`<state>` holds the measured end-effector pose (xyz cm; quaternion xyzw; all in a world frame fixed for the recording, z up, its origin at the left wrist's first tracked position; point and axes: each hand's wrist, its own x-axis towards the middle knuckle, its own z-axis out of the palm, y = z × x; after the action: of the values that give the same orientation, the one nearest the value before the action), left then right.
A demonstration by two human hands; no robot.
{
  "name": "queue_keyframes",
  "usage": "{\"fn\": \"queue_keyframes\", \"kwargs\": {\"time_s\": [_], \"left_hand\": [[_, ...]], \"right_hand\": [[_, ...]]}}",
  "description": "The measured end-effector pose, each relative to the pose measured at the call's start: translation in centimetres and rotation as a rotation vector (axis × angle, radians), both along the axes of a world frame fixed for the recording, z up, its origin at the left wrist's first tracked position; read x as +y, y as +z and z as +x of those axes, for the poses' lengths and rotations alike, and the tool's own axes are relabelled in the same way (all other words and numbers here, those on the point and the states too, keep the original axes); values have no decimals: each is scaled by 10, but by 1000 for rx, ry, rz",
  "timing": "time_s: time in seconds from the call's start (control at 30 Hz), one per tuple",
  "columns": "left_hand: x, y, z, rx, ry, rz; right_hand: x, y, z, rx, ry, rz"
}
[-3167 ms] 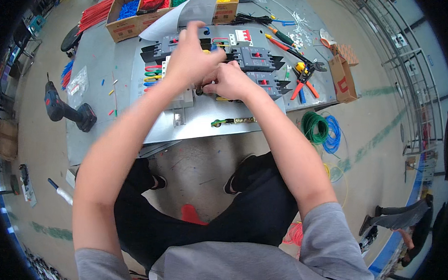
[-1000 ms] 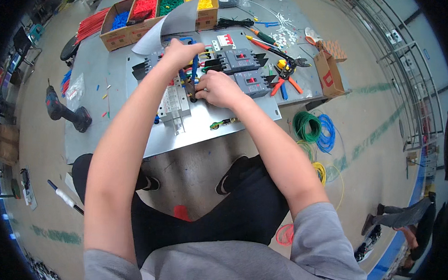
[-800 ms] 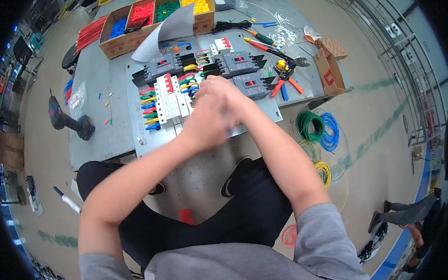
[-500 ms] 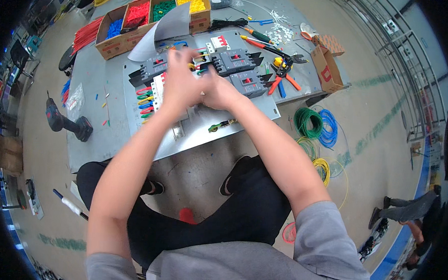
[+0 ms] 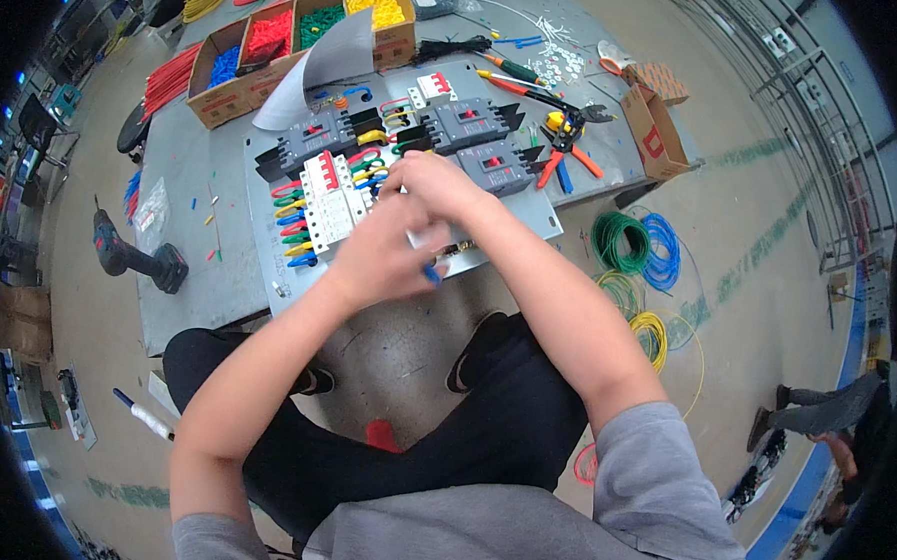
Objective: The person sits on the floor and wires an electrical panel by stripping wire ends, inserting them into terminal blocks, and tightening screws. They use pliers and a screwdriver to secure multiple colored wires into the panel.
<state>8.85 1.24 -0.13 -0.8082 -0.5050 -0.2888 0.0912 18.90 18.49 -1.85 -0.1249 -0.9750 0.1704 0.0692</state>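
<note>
In the head view I see the smooth metal plate (image 5: 541, 219) at the person's 12 o'clock, its boxy white breaker (image 5: 331, 210) already carrying curved wire loops (image 5: 293, 220), 2 grey breakers (image 5: 468, 123) seemingly unwired at outer ends, right hand (image 5: 433, 184) curled narrowly, left hand (image 5: 390, 252) blurred, and what either holds I cannot tell.

"Where do we look from?"
"Our head's left fisheye, facing down past our shirt (image 5: 488, 532) to the table (image 5: 208, 295)."
"How near?"
"Close: our left hand (image 5: 388, 252) and right hand (image 5: 440, 188) show just above the middle."
</note>
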Motion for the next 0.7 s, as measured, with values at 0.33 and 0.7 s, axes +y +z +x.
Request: {"fn": "queue_keyframes", "kwargs": {"time_s": [0.33, 0.7], "left_hand": [[52, 38, -15, -591, 391, -187], [-6, 25, 55, -96, 45, -31]], "right_hand": [[-3, -2, 2, 25, -89, -115], [-1, -2, 0, 41, -28, -98]]}}
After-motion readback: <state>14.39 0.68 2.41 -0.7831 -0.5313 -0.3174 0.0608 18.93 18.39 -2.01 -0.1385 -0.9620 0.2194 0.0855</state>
